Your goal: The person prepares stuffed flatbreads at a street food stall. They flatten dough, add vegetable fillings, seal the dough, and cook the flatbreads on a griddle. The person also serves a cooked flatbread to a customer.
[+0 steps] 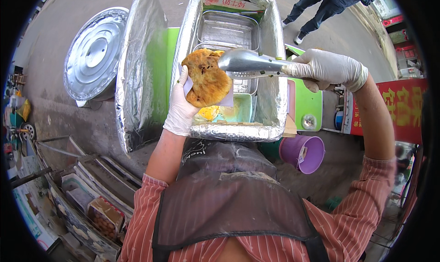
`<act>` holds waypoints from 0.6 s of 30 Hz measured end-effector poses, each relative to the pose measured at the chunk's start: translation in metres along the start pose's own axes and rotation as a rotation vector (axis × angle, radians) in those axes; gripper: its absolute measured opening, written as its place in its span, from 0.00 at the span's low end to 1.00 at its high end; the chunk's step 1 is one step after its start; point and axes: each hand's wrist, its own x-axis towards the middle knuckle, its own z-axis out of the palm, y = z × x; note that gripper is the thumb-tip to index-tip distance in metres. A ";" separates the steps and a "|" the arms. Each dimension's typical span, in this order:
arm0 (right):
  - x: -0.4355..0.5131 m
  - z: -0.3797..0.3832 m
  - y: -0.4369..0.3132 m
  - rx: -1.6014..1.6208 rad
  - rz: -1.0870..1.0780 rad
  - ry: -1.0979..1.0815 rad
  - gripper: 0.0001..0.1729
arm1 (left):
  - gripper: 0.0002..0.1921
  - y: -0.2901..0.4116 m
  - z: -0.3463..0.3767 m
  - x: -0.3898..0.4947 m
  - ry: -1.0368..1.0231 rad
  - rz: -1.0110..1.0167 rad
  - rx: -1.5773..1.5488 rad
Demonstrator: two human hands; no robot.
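In a white glove, my left hand [181, 108] holds a browned, filled flatbread [206, 79] with a sheet of white paper [227, 99] behind it. My right hand [319, 69], gloved too, grips metal food tongs [254, 63] whose broad end meets the bread's upper right edge. Bits of green leaf stick to the tongs. Both hands are over a foil-lined box [237, 133]. Inside it stand wire mesh baskets [228, 28] and a pale green tray [242, 107] with yellow food, probably fried egg [208, 113].
A foil-covered panel [142, 73] stands left of the box, beside a large lidded pot [96, 52]. To the right are a green tabletop [311, 100], a purple bin [309, 154] and a red sign [400, 110] bearing writing. A person [323, 6] stands beyond. Eggs [103, 224] fill a carton lower left.
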 end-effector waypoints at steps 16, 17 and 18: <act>-0.007 0.006 0.002 -0.090 -0.009 0.081 0.34 | 0.28 0.007 -0.001 -0.001 0.089 0.040 0.053; -0.006 0.007 0.001 -0.103 -0.002 0.079 0.35 | 0.28 0.007 -0.001 -0.001 0.085 0.035 0.054; -0.005 0.009 0.000 -0.112 -0.009 0.073 0.35 | 0.27 0.007 -0.001 0.000 0.081 0.029 0.055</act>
